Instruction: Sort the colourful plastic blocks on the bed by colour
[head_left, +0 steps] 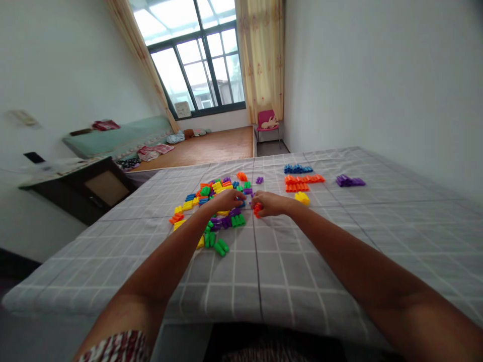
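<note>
A loose heap of small plastic building blocks (187, 205) in yellow, green, purple, blue and orange lies on the checked cloth. My left hand (228, 199) is over the right side of this heap, fingers curved and slightly apart near a blue block. Just to the right, my right hand (268, 203) has its fingers closed around orange blocks (257, 210), which show below the fingertips. A purple block partly shows between the two hands. Green blocks (238, 220) lie just below my left hand.
Right of my hands are rows of blue blocks (298, 169) and orange blocks (304, 180), a purple group (350, 181) and a yellow cluster (302, 198). The checked cloth (317, 261) covers the surface. Beyond stand a wooden bed (219, 146), a pink chair (265, 118) and a dark cabinet (81, 193).
</note>
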Motion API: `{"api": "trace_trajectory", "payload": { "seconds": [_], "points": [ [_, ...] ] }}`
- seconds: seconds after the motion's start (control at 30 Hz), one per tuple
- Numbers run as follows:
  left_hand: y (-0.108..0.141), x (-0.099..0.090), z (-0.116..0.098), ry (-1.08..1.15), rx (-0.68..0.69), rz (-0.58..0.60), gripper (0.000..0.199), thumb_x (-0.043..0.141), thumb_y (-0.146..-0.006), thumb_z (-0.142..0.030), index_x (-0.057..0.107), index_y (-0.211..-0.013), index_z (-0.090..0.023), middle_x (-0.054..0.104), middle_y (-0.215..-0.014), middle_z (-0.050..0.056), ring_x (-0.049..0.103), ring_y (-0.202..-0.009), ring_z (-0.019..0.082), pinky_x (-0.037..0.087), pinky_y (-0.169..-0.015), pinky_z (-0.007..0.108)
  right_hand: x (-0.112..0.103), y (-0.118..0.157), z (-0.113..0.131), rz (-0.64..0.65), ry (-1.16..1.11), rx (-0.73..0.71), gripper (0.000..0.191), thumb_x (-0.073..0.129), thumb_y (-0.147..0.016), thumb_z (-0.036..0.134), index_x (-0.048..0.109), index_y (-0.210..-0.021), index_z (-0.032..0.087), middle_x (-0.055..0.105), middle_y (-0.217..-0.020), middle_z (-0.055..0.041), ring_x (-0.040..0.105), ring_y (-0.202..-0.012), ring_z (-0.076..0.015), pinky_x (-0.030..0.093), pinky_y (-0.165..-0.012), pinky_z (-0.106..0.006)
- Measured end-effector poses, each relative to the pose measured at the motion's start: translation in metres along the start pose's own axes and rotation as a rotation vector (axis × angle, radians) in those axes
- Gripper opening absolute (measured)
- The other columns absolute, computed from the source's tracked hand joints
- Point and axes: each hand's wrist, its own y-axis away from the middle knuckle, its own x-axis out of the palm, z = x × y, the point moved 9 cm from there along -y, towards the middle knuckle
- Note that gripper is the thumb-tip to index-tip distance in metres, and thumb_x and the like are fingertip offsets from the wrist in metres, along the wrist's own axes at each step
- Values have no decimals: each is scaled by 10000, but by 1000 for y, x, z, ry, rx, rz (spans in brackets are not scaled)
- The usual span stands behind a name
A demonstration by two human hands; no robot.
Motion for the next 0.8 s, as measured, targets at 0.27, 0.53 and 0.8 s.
{"api": "trace_trajectory", "payload": {
  "seconds": [0.27,0.53,0.8],
  "points": [
    [-33,8,-52,475,189,111,431,664,-733,-213,619,-1151,-117,697,-1070,91,663,-896,180,515,-771,270,-29,9,-68,-189,-238,245,326,726,-650,104,641,-960,163,690,-861,-18,638,-747,-141,468,-641,-215],
    [-94,1,-63,580,137,-30,342,663,-736,-248,624,-1043,-101,699,-934,87,644,-786,137,503,-691,253,-58,40,-121,-277,-827,256,474,788,-613,144,605,-1051,154,690,-840,-41,657,-746,-160,552,-679,-281],
    [-176,-4,-118,-28,158,-144,318,643,-698,-309,651,-950,-116,661,-898,65,609,-809,180,498,-725,292,-88,113,-235,-927,-751,643,397,631,-739,174,579,-1132,156,558,-1284,-122,655,-799,-141,586,-649,-294]
  ]
}}
